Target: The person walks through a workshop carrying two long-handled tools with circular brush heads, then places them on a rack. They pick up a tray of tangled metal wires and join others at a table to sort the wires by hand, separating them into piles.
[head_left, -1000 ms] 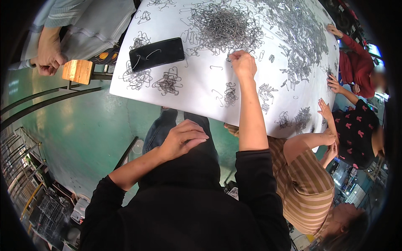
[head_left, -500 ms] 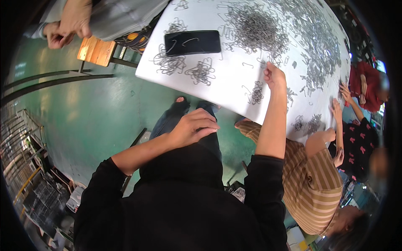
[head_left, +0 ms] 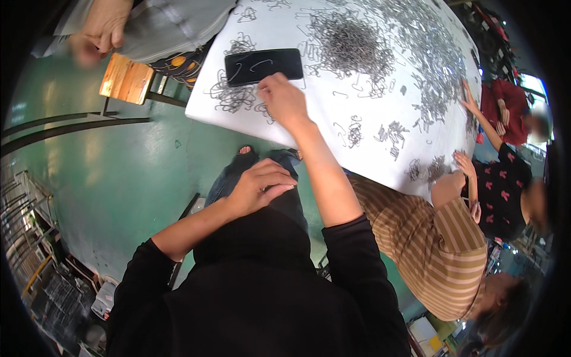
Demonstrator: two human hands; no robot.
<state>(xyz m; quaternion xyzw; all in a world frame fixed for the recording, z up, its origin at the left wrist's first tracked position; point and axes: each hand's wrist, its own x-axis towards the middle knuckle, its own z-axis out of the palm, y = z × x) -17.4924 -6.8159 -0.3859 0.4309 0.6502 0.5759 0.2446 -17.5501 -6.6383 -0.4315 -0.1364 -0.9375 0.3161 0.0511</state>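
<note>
My right hand reaches over the white table at the lower right edge of a black phone. Its fingers are bent together, and whatever is between them is too small to make out. Beneath it a small pile of bent wire hooks is partly covered. A bigger pile of wire hooks lies just left of it, and two loose hooks rest on the phone. My left hand hovers over my lap, closed in a pinch, with a tiny pale bit at the fingertips that I cannot name.
A dense heap of wire hooks covers the table's far middle, with many metal pieces spread right of it. Small hook clusters lie near the front edge. People sit at the right, one in a striped shirt. A wooden stool stands left.
My right hand has swung left across the table, from beside the big heap to the phone's lower edge. The left hand keeps its pinch over my lap. The view has shifted slightly.
</note>
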